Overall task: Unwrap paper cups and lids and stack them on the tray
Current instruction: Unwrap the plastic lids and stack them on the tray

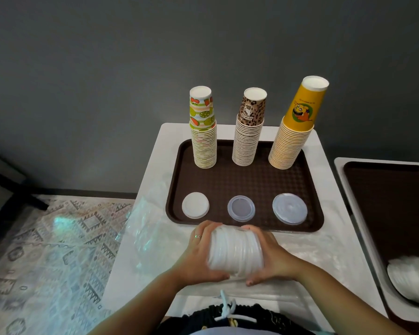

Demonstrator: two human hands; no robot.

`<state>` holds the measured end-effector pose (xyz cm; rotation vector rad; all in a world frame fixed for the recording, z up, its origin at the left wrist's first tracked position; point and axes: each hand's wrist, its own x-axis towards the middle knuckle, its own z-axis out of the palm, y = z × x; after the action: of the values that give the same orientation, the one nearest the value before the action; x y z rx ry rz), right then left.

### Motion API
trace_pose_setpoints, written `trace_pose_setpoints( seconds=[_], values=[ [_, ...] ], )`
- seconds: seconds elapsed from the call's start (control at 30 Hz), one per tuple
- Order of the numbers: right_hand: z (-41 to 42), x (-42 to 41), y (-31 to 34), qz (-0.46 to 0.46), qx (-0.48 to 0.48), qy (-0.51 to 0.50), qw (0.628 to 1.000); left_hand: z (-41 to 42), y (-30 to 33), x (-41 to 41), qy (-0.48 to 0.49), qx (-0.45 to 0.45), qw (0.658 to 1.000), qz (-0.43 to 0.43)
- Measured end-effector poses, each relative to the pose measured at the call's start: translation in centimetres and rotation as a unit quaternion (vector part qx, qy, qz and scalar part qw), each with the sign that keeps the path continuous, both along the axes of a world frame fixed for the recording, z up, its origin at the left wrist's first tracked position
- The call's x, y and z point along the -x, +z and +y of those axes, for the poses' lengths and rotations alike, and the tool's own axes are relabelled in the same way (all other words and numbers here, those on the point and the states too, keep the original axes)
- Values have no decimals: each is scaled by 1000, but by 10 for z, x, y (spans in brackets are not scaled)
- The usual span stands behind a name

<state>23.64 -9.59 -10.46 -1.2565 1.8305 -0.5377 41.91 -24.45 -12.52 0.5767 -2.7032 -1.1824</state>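
Note:
A sideways stack of white lids point(236, 252) is held between my left hand point(196, 257) and my right hand point(269, 257), just in front of the brown tray point(252, 180). Both hands curl around the stack's ends. Upside-down cup stacks stand along the tray's back: fruit-print point(203, 134), leopard-print point(248, 131) and yellow point(296, 131). Near the tray's front edge lie a white lid point(195, 205), a clear small lid point(241, 208) and a larger clear lid point(289, 209).
Crumpled clear plastic wrap point(148, 221) hangs over the white table's left edge. A second brown tray point(392, 201) on the right holds a wrapped bundle of lids point(411, 279). A patterned rug point(46, 250) covers the floor at left.

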Motion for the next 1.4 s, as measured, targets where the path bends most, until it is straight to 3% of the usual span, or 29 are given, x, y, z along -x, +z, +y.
trace_pose_setpoints(
  seconds=[0.23, 0.47, 0.7, 0.87, 1.13, 1.4],
  values=[
    [5, -12, 12, -3, 26, -42, 999, 9, 21, 10, 62, -34, 997, 42],
    [-7, -33, 23, 112, 93, -123, 982, 19, 19, 24, 81, -26, 995, 44],
    [0, -25, 26, 72, 90, -221, 969, 11, 17, 19, 66, -25, 996, 60],
    [-1, -26, 34, 85, 50, -222, 970, 14, 18, 19, 48, -41, 997, 47],
    [-12, -41, 36, 214, -5, -189, 959, 14, 22, 18, 28, -61, 997, 38],
    [-3, -22, 38, 103, 50, -270, 956, 15, 21, 27, 55, 27, 997, 45]
  ],
)
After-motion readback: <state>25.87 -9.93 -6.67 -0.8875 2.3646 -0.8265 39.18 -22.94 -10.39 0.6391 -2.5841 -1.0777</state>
